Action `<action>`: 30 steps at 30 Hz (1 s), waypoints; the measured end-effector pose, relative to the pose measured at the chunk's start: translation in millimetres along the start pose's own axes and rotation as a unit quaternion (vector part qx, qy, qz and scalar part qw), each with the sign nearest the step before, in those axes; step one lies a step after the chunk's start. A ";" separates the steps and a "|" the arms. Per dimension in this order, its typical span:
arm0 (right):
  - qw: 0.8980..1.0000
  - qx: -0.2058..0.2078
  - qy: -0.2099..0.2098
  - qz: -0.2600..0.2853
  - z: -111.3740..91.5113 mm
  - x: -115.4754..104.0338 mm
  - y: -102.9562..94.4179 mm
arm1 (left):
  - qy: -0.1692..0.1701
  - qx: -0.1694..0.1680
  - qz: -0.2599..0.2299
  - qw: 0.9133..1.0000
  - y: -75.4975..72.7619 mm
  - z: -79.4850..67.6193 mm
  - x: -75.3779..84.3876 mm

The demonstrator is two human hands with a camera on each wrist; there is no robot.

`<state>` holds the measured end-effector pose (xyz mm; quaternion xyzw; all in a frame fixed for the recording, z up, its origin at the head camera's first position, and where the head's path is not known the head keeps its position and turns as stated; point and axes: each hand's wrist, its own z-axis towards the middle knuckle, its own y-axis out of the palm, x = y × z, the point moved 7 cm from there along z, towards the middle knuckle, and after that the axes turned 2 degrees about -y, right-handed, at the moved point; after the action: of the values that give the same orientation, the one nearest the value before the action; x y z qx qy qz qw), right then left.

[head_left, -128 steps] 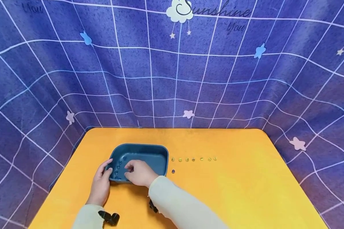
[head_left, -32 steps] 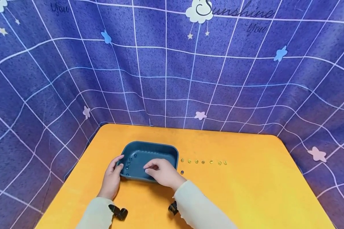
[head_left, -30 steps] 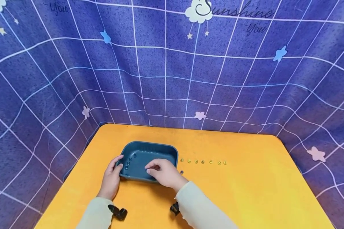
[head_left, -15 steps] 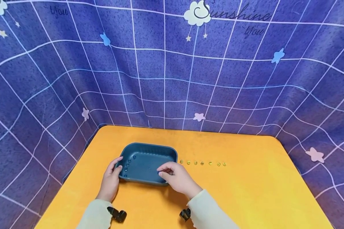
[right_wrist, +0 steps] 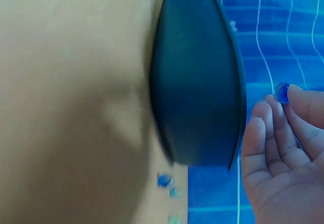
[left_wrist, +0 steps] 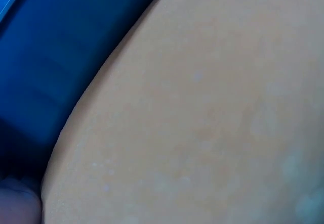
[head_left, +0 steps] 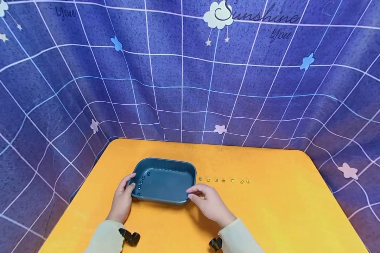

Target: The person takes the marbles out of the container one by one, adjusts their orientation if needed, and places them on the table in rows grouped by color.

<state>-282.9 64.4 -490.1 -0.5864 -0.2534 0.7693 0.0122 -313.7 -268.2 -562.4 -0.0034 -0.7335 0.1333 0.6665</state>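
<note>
My right hand [head_left: 210,203] pinches a blue glass marble [right_wrist: 282,92] between thumb and forefinger, at the near right corner of a dark blue-green rectangular tray [head_left: 164,191]. In the right wrist view the marble shows clearly, held beyond the tray's rim. The left hand [head_left: 121,202] grips the tray's left end, thumb over the rim. Inside, along the left wall, lie several dark blue marbles [head_left: 139,187]. Another blue marble [right_wrist: 164,180] rests on the table beside the tray's right end; in the head view the right hand hides it.
Several yellow marbles [head_left: 223,180] form a row on the orange table [head_left: 272,211], running right from the tray. Behind the table and at both sides hangs a purple-blue grid-patterned curtain [head_left: 164,105]. Black wrist cameras [head_left: 130,237] sit at both cuffs.
From beside the marbles at the tray's left, my right hand has moved right to the near right corner, carrying a blue marble. The left hand keeps its hold; the head view has shifted slightly.
</note>
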 end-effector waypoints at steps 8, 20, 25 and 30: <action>0.998 0.052 0.025 0.027 -12.0 21.6 -27.1 | 0.000 0.001 0.000 1.000 -0.4 0.3 -0.4; 0.989 0.112 0.075 0.059 -19.8 59.9 -41.5 | -0.003 -0.001 0.001 1.000 0.5 -0.5 -0.3; 0.985 0.132 0.078 0.078 -21.7 69.8 -42.3 | -0.001 -0.001 0.005 1.000 0.8 -0.7 -0.2; 0.986 0.131 0.087 0.058 -20.1 74.3 -41.6 | 0.001 0.000 0.011 1.000 0.5 -1.0 1.1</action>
<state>-299.4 131.7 -543.6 -0.6580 -0.1136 0.7414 0.0664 -312.8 -267.3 -561.4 -0.0114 -0.7325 0.1410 0.6659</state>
